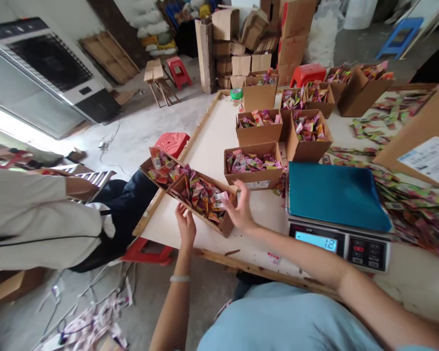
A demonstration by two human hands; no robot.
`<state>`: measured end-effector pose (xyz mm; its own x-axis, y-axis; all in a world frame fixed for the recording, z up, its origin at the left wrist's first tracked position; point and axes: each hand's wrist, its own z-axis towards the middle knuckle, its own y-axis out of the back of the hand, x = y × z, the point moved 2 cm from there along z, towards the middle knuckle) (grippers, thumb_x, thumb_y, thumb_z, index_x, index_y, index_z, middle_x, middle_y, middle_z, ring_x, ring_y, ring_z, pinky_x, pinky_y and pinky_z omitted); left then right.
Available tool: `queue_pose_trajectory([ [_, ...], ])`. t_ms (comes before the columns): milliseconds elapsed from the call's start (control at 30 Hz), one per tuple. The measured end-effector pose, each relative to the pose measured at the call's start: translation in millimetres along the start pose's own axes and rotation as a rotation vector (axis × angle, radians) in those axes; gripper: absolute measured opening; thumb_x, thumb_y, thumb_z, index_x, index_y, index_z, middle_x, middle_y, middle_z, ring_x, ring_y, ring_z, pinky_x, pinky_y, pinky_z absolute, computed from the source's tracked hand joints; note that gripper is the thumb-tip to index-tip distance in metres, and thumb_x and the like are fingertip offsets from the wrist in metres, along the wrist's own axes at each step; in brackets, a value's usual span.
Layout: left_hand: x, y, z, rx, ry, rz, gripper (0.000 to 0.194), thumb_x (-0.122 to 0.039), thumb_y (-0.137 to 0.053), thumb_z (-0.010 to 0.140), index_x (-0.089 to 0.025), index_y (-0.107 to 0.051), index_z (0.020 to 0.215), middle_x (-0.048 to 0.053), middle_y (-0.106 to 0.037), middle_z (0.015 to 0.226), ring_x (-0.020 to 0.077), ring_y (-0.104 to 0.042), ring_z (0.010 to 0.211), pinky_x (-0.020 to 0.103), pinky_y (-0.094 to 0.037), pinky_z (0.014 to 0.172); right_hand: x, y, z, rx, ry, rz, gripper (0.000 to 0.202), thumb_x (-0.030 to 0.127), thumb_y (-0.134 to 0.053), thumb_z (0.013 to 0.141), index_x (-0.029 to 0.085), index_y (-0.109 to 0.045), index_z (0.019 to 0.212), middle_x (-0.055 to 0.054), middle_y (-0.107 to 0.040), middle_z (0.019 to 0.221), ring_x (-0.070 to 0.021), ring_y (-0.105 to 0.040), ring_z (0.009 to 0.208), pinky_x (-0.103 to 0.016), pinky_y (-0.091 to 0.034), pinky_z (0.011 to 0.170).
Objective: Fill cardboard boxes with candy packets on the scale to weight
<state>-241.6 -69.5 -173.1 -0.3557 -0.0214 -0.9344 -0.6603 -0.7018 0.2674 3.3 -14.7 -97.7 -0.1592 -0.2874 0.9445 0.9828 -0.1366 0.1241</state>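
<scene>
Brown open cardboard box point(219, 222) full of small pink, green and red sachets, tilted at the near left corner of the pale wooden-edged surface point(219, 141), one end hanging over the rim. Left hand point(186, 225) against the box's near side, fingers spread and flat on the cardboard, pinching nothing. Right hand point(240, 208) at the box's right end, fingers splayed over the sachets and the box corner; whether any sachet is pinched cannot be told. A white band on the left wrist.

Just behind, a second brown cardboard box of sachets point(254, 183), upright, with a white label on its front. Further back, more open brown boxes of the same sachets point(307, 146) in rows. Right of the hands, a digital weighing scale point(338, 241) with a teal tray on top and a lit display. Loose coloured sachets point(413, 207) strewn over the surface beyond the scale, beside a large brown carton with a white label point(424, 139). A green tape roll point(236, 93) at the far end.

At left, another person in a cream sleeve and dark trousers point(40, 219), beside a red plastic stool point(171, 142). Grey concrete floor point(139, 126) with paper scraps, stacked cardboard cartons point(241, 44) in the background, a blue stool point(400, 35) far right.
</scene>
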Motion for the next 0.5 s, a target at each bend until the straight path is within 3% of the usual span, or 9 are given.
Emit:
queue_pose_trajectory([
  [100, -16.3, -0.6, -32.7, -0.185, -0.008, 0.006, 0.078, -0.079, -0.052, 0.097, -0.020, -0.045, 0.148, 0.023, -0.050, 0.154, 0.0321, -0.051, 0.149, 0.051, -0.040, 0.128, -6.5, 75.3, 63.4, -0.009, 0.347, -0.456, 0.064, 0.062, -0.073, 0.089, 0.019, -0.061, 0.136, -0.018, -0.035, 0.172, -0.0404, -0.023, 0.166, -0.074, -0.012, 0.135],
  [167, -38.3, -5.0, -61.4, -0.290, -0.109, 0.034, 0.076, -0.074, -0.051, 0.101, -0.021, -0.040, 0.154, 0.023, -0.039, 0.165, 0.0312, -0.039, 0.162, 0.050, -0.032, 0.134, -10.7, 117.2, 100.1, 0.139, 0.423, -0.727, 0.055, 0.046, -0.077, 0.090, 0.016, -0.066, 0.135, -0.019, -0.026, 0.177, -0.0448, -0.011, 0.169, -0.076, -0.014, 0.134],
  [233, -65.7, -16.2, -87.4, -0.268, -0.241, 0.071, 0.080, -0.070, -0.060, 0.099, -0.024, -0.037, 0.160, 0.022, -0.027, 0.175, 0.0328, -0.024, 0.170, 0.053, -0.024, 0.138, -9.5, 135.5, 117.4, 0.331, 0.437, -0.872, 0.037, 0.029, -0.074, 0.092, 0.012, -0.073, 0.125, -0.020, -0.033, 0.174, -0.0441, -0.012, 0.170, -0.074, -0.018, 0.135],
  [300, -90.6, -30.8, -103.2, -0.148, -0.253, 0.049, 0.086, -0.063, -0.066, 0.097, -0.028, -0.029, 0.166, 0.018, -0.013, 0.183, 0.0337, -0.010, 0.174, 0.056, -0.020, 0.140, -0.7, 127.9, 111.7, 0.448, 0.457, -0.914, 0.022, 0.021, -0.069, 0.095, 0.011, -0.078, 0.111, -0.020, -0.044, 0.168, -0.0419, -0.016, 0.170, -0.073, -0.014, 0.138],
  [367, -108.0, -41.1, -105.9, -0.041, -0.162, -0.044, 0.090, -0.054, -0.064, 0.098, -0.032, -0.018, 0.172, 0.013, -0.006, 0.186, 0.0325, -0.011, 0.175, 0.055, -0.022, 0.139, 11.7, 102.8, 90.3, 0.491, 0.457, -0.906, 0.021, 0.022, -0.063, 0.100, 0.011, -0.080, 0.106, -0.020, -0.050, 0.163, -0.0419, -0.020, 0.169, -0.075, -0.009, 0.138],
  [433, -116.3, -39.8, -97.6, -0.008, -0.091, -0.110, 0.088, -0.047, -0.060, 0.098, -0.029, -0.018, 0.173, 0.013, -0.015, 0.186, 0.0317, -0.024, 0.172, 0.050, -0.027, 0.139, 23.9, 74.3, 63.2, 0.506, 0.437, -0.886, 0.028, 0.022, -0.056, 0.104, 0.011, -0.080, 0.112, -0.019, -0.055, 0.159, -0.0431, -0.024, 0.167, -0.077, -0.010, 0.136],
  [500, -116.2, -24.6, -82.9, -0.019, -0.072, -0.115, 0.088, -0.046, -0.062, 0.093, -0.023, -0.030, 0.171, 0.017, -0.028, 0.181, 0.0340, -0.033, 0.168, 0.047, -0.030, 0.138, 33.3, 54.6, 38.3, 0.507, 0.425, -0.873, 0.032, 0.016, -0.050, 0.104, 0.011, -0.079, 0.117, -0.020, -0.061, 0.151, -0.0433, -0.031, 0.164, -0.076, -0.014, 0.136],
])
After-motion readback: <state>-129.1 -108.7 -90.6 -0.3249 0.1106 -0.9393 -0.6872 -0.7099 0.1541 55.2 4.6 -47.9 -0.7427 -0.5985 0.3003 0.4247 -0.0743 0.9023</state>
